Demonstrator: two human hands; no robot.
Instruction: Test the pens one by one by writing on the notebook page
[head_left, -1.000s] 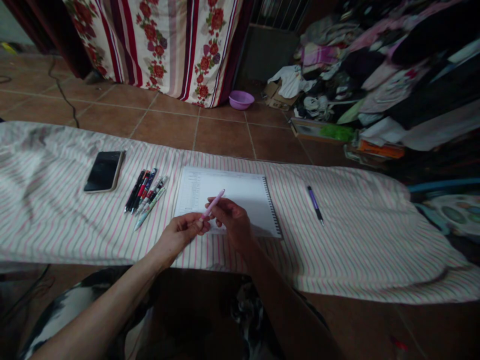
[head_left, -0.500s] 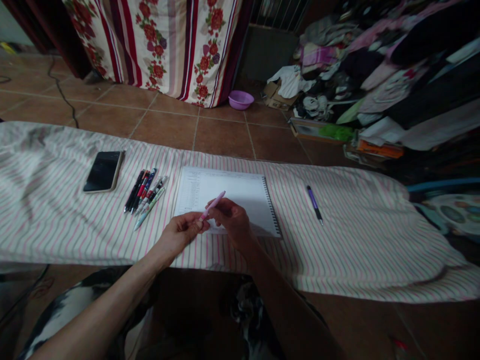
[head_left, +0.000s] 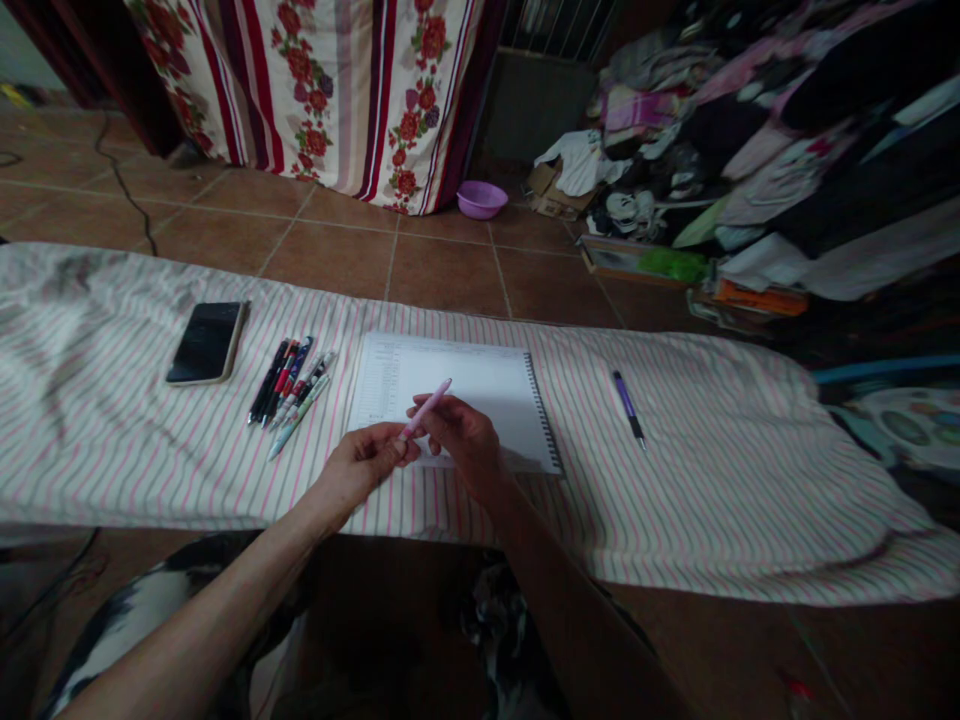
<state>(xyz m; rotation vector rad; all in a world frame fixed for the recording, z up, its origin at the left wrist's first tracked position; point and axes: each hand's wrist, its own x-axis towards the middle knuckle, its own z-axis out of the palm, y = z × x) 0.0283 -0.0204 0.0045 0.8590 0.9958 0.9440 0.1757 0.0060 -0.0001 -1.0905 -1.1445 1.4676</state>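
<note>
A pink pen point(head_left: 429, 406) slants up to the right above the notebook. My left hand point(head_left: 367, 460) pinches its lower end between thumb and fingers. My right hand point(head_left: 466, 440) is closed loosely around the pen's middle, thumb and fingertips against it. Below both hands lies a spiral notebook point(head_left: 480, 370), open to a white page with a printed table along its left side; its black coil runs down the right edge. The hands cover the page's lower middle part.
Several pens point(head_left: 289, 385) lie bunched left of the notebook, beside a dark-screened phone point(head_left: 206, 343). A purple pen point(head_left: 628, 408) rests to the right. Everything sits on a striped cloth point(head_left: 712, 480). Beyond are a purple basin point(head_left: 482, 200) and heaped clothes point(head_left: 675, 120).
The pink pen's upper end has risen very slightly, and my right fingers have shifted a little along it. My left hand keeps its place.
</note>
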